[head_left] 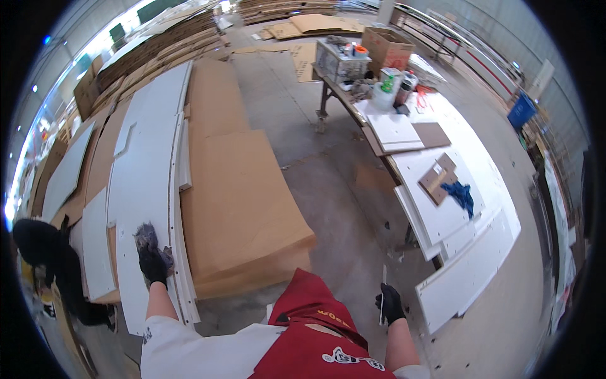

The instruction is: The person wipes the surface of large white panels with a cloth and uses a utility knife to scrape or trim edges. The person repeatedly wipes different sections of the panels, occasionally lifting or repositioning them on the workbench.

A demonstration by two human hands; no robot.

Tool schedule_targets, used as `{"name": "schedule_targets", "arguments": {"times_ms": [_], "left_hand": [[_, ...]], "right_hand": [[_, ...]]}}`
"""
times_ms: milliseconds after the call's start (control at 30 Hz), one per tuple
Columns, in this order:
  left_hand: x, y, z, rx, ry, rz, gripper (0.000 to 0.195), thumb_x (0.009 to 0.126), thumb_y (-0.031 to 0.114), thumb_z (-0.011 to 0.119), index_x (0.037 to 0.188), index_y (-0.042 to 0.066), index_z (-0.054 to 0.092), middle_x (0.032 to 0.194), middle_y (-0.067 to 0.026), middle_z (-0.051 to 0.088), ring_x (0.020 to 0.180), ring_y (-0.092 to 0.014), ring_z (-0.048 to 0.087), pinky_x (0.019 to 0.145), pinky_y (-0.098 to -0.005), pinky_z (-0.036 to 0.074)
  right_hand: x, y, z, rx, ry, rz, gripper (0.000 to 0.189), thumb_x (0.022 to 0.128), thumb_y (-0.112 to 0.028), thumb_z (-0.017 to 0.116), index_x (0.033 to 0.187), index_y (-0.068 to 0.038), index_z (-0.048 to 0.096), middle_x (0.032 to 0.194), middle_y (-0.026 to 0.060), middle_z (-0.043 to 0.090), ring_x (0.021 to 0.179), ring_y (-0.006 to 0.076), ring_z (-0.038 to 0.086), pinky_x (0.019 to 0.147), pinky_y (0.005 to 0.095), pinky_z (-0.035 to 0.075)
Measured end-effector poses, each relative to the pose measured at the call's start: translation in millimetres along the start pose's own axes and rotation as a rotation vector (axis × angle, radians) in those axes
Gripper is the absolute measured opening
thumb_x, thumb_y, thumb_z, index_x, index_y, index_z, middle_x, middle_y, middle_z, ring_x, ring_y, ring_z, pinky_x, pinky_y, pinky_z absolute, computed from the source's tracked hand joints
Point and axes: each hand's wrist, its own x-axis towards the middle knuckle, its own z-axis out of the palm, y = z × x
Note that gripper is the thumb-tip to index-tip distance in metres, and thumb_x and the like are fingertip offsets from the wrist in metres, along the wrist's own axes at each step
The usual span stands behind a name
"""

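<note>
My left hand (152, 266), in a black glove, presses a fluffy grey rag (146, 235) onto a long white panel (142, 189). This panel lies on a stack at my left, its near edge dotted with small holes. Down at my right side, my right hand (392, 303), also gloved in black, grips a thin, pale, narrow strip-like tool (384, 275). What kind of tool it is cannot be told. It is held roughly upright, apart from the white boards (457, 279) on the table to the right.
Brown cardboard sheets (236, 203) lie beside the panel. The right-hand table carries a blue cloth (459, 194), a brown board (438, 177), bottles (383, 94) and a cardboard box (386, 49). Another person (61, 270) in dark clothes bends at the far left. Concrete floor (326, 199) runs between.
</note>
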Motion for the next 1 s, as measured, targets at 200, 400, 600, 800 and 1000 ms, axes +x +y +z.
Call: {"name": "schedule_targets", "arguments": {"times_ms": [200, 400, 600, 800, 1000], "left_hand": [[0.7, -1.3, 15.4, 0.129, 0.164, -0.069, 0.036, 0.098, 0.025, 0.048, 0.122, 0.002, 0.061, 0.119, -0.0226, 0.063, 0.112, -0.039, 0.058, 0.097, -0.044, 0.046], [23.0, 71.8, 30.5, -0.241, 0.207, -0.311, 0.039, 0.099, 0.029, 0.044, 0.124, 0.001, 0.058, 0.105, -0.0163, 0.066, 0.102, -0.031, 0.062, 0.088, -0.042, 0.05], [-14.3, 323.4, 114.2, -0.503, -0.542, 0.16, 0.076, 0.071, 0.017, 0.078, 0.138, 0.004, 0.046, 0.117, -0.0159, 0.066, 0.099, -0.022, 0.063, 0.089, -0.0342, 0.049], [-107.4, 351.1, 239.3, -0.328, -0.597, -0.606, 0.059, 0.083, 0.045, 0.064, 0.127, 0.006, 0.055, 0.129, -0.019, 0.058, 0.119, -0.033, 0.056, 0.1, -0.0423, 0.044], [-126.2, 317.8, 311.8, -0.104, -0.517, -0.411, 0.069, 0.078, 0.06, 0.062, 0.128, 0.013, 0.058, 0.136, -0.0158, 0.054, 0.123, -0.032, 0.053, 0.102, -0.0438, 0.042]], "right_hand": [[92.0, -108.1, 65.5, -0.203, -0.374, -0.079, 0.029, 0.083, -0.008, 0.068, 0.108, -0.006, 0.054, 0.077, 0.0032, 0.057, 0.064, 0.0145, 0.059, 0.056, 0.0296, 0.049], [164.3, -205.2, 82.5, -0.232, -0.49, 0.157, 0.03, 0.086, -0.01, 0.067, 0.113, -0.004, 0.053, 0.081, 0.0067, 0.061, 0.067, 0.0177, 0.063, 0.06, 0.0303, 0.052], [249.1, -303.1, 104.1, -0.532, -0.499, 0.128, 0.024, 0.092, -0.017, 0.063, 0.111, -0.006, 0.055, 0.081, 0.0064, 0.061, 0.069, 0.0182, 0.063, 0.063, 0.0322, 0.054], [331.3, -373.8, 137.2, -0.646, -0.523, 0.173, 0.029, 0.086, -0.009, 0.066, 0.11, -0.005, 0.051, 0.085, 0.0118, 0.064, 0.07, 0.0244, 0.066, 0.06, 0.0354, 0.056], [436.0, -454.7, 264.1, -0.888, -0.758, 0.037, 0.041, 0.088, -0.009, 0.063, 0.124, -0.007, 0.044, 0.098, 0.0137, 0.066, 0.074, 0.0231, 0.068, 0.057, 0.0319, 0.053]]}}
